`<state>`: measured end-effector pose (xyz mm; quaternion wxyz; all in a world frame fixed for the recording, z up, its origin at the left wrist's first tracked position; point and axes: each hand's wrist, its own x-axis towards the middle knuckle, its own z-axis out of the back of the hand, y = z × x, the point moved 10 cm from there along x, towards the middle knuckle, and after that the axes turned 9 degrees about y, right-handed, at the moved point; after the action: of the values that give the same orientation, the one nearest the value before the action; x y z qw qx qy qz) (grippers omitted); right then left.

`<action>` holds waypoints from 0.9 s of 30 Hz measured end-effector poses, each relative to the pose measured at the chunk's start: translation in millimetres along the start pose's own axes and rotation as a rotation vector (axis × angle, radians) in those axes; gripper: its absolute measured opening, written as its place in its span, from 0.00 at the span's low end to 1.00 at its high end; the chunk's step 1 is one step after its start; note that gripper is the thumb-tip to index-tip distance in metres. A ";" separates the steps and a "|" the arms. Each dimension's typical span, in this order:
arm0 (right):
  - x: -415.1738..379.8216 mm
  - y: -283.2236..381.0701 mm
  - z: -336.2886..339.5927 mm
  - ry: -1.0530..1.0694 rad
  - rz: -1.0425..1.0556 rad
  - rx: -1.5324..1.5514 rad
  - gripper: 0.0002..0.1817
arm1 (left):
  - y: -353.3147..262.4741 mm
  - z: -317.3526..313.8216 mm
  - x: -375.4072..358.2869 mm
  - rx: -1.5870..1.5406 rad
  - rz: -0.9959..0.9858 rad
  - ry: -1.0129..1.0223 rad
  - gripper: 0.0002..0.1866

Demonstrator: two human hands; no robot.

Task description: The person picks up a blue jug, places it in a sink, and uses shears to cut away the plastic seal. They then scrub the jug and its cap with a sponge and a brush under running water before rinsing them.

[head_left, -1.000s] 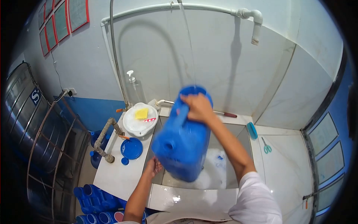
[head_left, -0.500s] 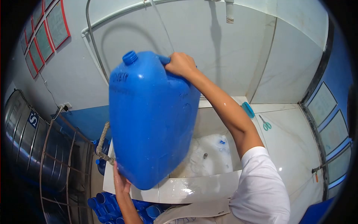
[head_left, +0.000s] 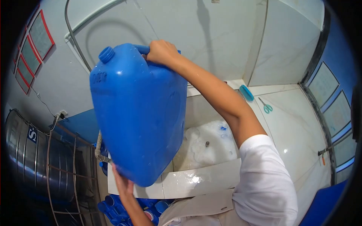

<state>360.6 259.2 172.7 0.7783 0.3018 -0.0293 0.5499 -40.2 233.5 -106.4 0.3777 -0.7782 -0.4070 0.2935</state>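
Blue jug (head_left: 139, 116): uncapped, raised over the near left edge of the sink (head_left: 200, 107). Blue containers (head_left: 115, 207) stand below, near left. The left hand (head_left: 122, 185) supports the jug's lower left edge; finger opening cannot be told. The right hand (head_left: 162, 53) has its fingers curled closed around the top handle (head_left: 141, 49). Suds (head_left: 215, 145) cover part of the sink floor. Far right: teal brush (head_left: 246, 93), scissors (head_left: 266, 107) beside it.

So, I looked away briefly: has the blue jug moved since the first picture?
Yes, the blue jug has moved left relative to the sink.
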 end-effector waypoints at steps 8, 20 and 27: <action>-74.5 -161.7 -48.2 -0.009 -0.098 0.295 0.24 | -44.4 -28.9 6.5 0.273 0.035 0.053 0.29; -291.5 -312.6 -186.0 -0.484 -0.208 1.093 0.21 | -77.9 -337.0 22.2 0.888 -0.545 0.550 0.37; -265.5 -269.2 -213.2 -0.490 -0.334 1.215 0.21 | -49.2 -479.1 -21.6 1.241 -0.778 0.665 0.36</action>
<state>430.3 86.4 -219.3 0.5158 0.8022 0.1564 0.2569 295.0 66.8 197.4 0.9179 -0.2754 -0.2778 0.0667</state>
